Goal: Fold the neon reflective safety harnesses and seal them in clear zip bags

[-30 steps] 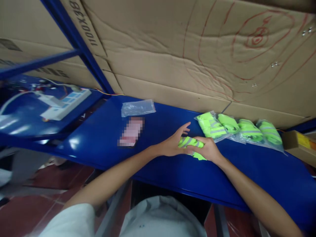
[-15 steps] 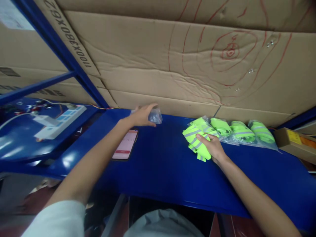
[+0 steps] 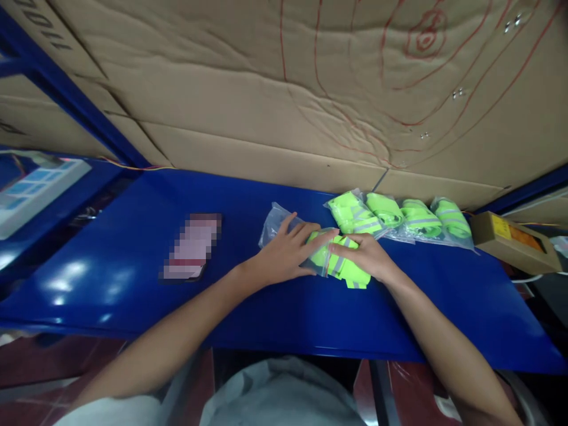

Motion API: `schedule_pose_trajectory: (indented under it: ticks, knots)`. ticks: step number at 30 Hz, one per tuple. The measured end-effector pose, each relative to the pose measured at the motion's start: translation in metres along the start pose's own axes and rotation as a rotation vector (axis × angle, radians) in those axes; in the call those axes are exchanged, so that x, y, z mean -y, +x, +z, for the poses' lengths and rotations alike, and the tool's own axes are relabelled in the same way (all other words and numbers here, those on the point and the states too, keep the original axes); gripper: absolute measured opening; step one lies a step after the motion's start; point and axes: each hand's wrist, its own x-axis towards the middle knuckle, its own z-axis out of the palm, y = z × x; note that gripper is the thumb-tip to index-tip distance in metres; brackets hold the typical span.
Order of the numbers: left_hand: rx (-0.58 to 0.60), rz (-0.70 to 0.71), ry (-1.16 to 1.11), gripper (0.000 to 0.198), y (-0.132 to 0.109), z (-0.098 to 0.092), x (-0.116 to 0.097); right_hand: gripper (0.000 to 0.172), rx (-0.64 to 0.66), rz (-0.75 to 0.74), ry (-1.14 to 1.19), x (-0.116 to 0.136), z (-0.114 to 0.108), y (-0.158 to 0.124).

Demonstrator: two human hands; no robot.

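At the middle of the blue table, my left hand (image 3: 286,253) is closed on a clear plastic bag (image 3: 270,225), its fingers partly spread over it. My right hand (image 3: 369,254) pinches a folded neon-yellow reflective vest (image 3: 350,273) with grey stripes. One end of the vest shows inside the bag's mouth, while the rest sticks out toward my right hand. The left fingers cover much of the bag. Just behind my right hand lies a bagged neon-yellow bundle (image 3: 355,213).
More bagged neon-yellow bundles (image 3: 421,219) line the back right, beside a small cardboard box (image 3: 515,242). A phone (image 3: 193,245) lies on the blue table (image 3: 133,236) at left. A white power strip (image 3: 44,189) is far left. A large cardboard sheet (image 3: 248,106) stands behind.
My left hand has come right from the back of the table with the plastic bag, meeting my right hand. The vest's end now sits in the bag's mouth. The view has shifted right.
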Motion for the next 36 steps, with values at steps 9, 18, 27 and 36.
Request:
schedule_pose_trajectory:
  ticks: [9,18,27,36]
  knots:
    - [-0.044,0.0,-0.042,0.108,0.001,0.005,-0.013,0.021,-0.033,-0.15,0.055,-0.006,0.017,0.0]
    - [-0.082,-0.088,0.025,0.102,0.002,0.003,-0.02,0.023,0.015,-0.144,0.099,0.011,0.005,-0.008]
    - [-0.142,-0.126,-0.001,0.096,-0.001,0.009,-0.013,0.05,0.15,-0.167,0.013,0.014,-0.012,-0.013]
    - [-0.078,-0.056,-0.037,0.094,0.0,0.009,-0.014,0.043,0.104,-0.185,-0.159,0.013,-0.028,-0.013]
